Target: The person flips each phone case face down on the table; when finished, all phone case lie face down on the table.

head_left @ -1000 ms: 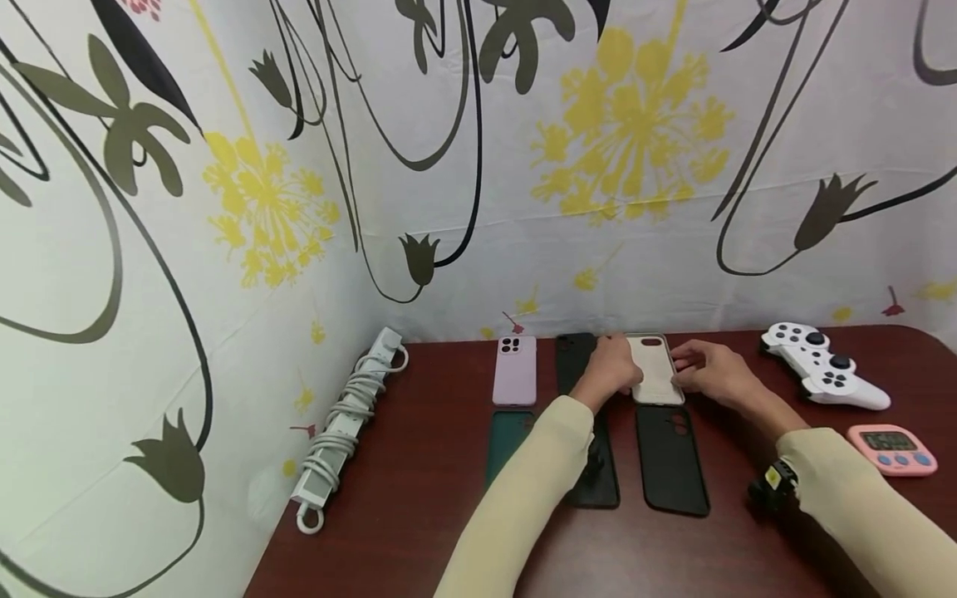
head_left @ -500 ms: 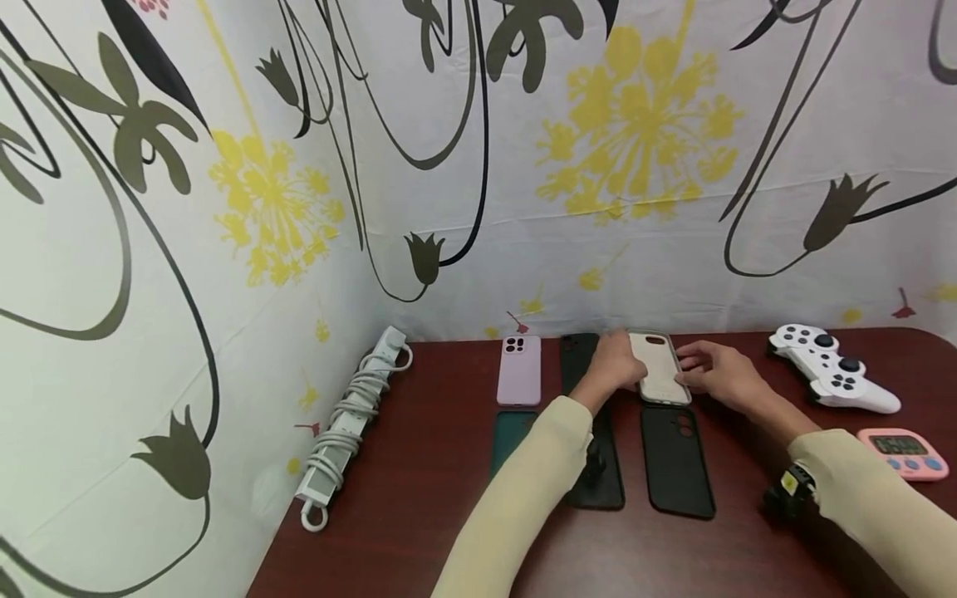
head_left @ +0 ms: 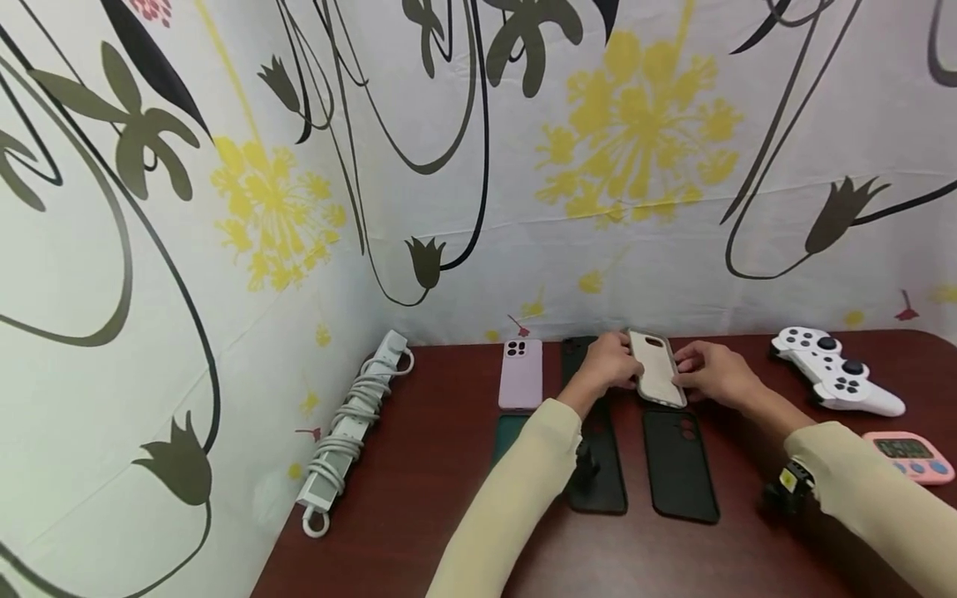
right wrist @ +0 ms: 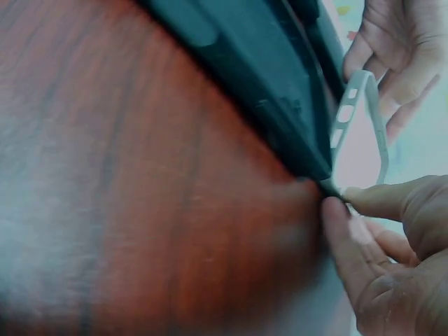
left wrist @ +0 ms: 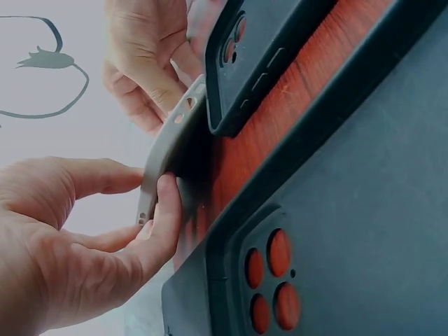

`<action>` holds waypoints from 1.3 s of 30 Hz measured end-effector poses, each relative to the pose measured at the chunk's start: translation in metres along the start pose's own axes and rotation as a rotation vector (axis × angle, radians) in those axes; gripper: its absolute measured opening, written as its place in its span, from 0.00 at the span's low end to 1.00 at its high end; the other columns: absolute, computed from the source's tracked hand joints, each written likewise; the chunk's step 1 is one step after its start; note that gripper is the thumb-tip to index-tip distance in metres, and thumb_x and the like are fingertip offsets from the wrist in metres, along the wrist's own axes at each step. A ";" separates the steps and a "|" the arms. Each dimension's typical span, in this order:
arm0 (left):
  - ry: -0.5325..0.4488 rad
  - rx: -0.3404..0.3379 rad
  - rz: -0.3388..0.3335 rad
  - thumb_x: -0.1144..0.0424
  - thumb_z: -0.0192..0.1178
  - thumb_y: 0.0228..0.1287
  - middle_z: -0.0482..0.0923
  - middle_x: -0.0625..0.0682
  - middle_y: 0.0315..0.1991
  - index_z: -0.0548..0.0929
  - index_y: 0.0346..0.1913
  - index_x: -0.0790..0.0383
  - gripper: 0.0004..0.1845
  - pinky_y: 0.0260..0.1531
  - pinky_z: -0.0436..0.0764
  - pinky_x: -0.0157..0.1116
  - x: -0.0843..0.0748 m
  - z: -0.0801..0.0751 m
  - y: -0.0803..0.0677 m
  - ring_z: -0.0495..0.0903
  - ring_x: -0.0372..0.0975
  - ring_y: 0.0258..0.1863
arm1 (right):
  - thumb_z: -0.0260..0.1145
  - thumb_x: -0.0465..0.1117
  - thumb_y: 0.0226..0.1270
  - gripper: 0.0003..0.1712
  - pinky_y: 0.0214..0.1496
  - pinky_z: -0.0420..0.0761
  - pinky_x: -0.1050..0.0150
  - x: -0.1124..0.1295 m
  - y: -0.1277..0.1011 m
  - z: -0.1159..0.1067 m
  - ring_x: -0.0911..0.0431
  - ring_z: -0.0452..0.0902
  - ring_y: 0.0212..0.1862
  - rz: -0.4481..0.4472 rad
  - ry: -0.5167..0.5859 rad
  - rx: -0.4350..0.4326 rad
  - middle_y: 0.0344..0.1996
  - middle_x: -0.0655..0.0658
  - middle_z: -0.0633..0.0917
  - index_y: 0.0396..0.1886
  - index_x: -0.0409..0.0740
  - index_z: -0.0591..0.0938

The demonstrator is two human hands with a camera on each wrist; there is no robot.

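While a second ago it lay flat, the beige phone case (head_left: 656, 378) now tilts up at the table's (head_left: 419, 498) twelve o'clock, left hand (head_left: 609, 365) and right hand (head_left: 714, 375) pinching its edges, lifting begun.

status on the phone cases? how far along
Looks done: a lilac case, a green case and two black cases lie flat in rows on the table. In hand: the left hand and right hand hold the beige case by its edges, tilted off the table. Left, probably: laying it flat in the back row.
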State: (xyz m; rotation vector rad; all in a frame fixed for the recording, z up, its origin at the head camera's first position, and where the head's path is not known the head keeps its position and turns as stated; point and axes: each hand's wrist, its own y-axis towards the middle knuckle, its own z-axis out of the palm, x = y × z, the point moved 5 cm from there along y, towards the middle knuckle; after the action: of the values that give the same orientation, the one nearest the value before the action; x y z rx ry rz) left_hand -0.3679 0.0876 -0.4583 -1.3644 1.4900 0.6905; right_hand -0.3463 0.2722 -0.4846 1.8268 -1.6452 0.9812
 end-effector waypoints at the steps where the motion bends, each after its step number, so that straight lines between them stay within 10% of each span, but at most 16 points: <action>1: -0.008 0.009 -0.001 0.78 0.68 0.63 0.84 0.60 0.61 0.80 0.70 0.65 0.30 0.38 0.92 0.48 0.000 0.000 0.000 0.90 0.48 0.35 | 0.71 0.37 0.72 0.30 0.38 0.92 0.55 0.001 -0.001 -0.001 0.51 0.89 0.40 0.004 0.000 0.014 0.51 0.27 0.83 0.66 0.23 0.73; 19: -0.089 0.173 0.004 0.76 0.68 0.66 0.75 0.56 0.73 0.72 0.77 0.58 0.38 0.53 0.89 0.53 -0.014 -0.009 -0.012 0.89 0.47 0.46 | 0.50 0.73 0.79 0.60 0.44 0.92 0.50 0.016 0.008 0.000 0.47 0.90 0.47 0.143 0.066 0.168 0.60 0.22 0.82 0.75 0.15 0.62; 32: -0.092 0.228 0.049 0.69 0.71 0.68 0.75 0.56 0.73 0.69 0.78 0.55 0.38 0.54 0.89 0.50 -0.017 0.001 -0.011 0.89 0.45 0.45 | 0.54 0.67 0.81 0.58 0.49 0.92 0.49 0.010 0.010 -0.010 0.46 0.90 0.51 0.154 0.107 0.254 0.64 0.19 0.79 0.77 0.15 0.57; 39: -0.083 0.265 -0.051 0.57 0.73 0.70 0.80 0.57 0.68 0.69 0.78 0.60 0.39 0.55 0.89 0.47 -0.005 0.008 -0.007 0.87 0.48 0.57 | 0.54 0.68 0.81 0.53 0.48 0.92 0.50 0.006 0.008 -0.014 0.47 0.92 0.48 0.109 0.112 0.199 0.60 0.23 0.83 0.77 0.22 0.62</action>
State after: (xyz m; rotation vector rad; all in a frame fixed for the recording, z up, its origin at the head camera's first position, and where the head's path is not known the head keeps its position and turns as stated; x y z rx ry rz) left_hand -0.3597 0.0959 -0.4552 -1.1530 1.4203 0.4916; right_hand -0.3567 0.2776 -0.4723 1.7853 -1.6433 1.3118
